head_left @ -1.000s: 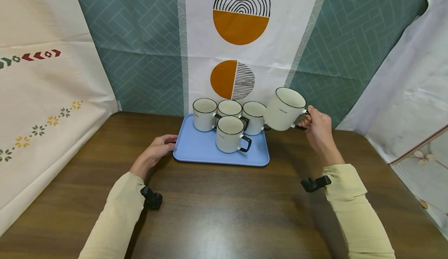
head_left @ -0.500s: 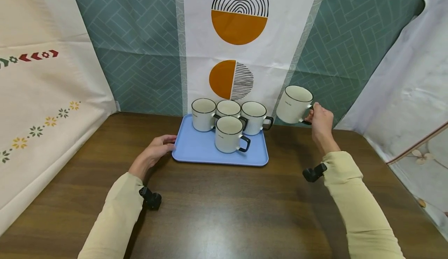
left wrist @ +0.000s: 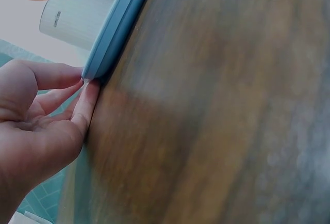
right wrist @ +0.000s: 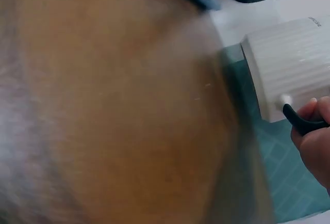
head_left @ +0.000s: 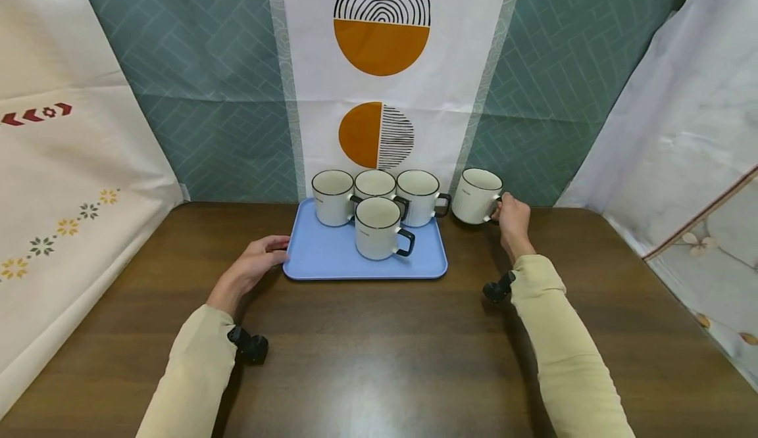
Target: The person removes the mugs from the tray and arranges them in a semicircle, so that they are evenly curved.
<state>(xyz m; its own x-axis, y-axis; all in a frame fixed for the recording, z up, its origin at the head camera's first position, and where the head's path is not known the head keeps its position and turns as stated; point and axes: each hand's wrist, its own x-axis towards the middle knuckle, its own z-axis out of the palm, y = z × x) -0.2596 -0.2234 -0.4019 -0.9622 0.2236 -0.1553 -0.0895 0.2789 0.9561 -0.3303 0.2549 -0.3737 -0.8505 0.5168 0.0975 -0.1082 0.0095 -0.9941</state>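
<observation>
Near the table's back edge, to the right of the tray, my right hand (head_left: 514, 219) grips the black handle of a cream enamel-style mug (head_left: 474, 200) with a dark rim. That mug leans slightly, its base close over the table; in the right wrist view its bottom (right wrist: 252, 82) faces the camera side. A light blue tray (head_left: 314, 257) carries several matching mugs: three in a back row, and one front mug (head_left: 374, 237) ahead of them. At the tray's left edge my left hand (head_left: 254, 264) pinches the rim between thumb and fingers, as the left wrist view shows.
The brown wooden table (head_left: 367, 339) spreads in front of the tray. A green patterned cloth (head_left: 201, 129) with a white printed panel (head_left: 314, 122) hangs right behind the mugs. Pale cloths hang along the left and right sides.
My right hand has carried the mug away from the tray to the right, then lowered it toward the table. The left hand stays at the tray's edge. The head view has shifted slightly.
</observation>
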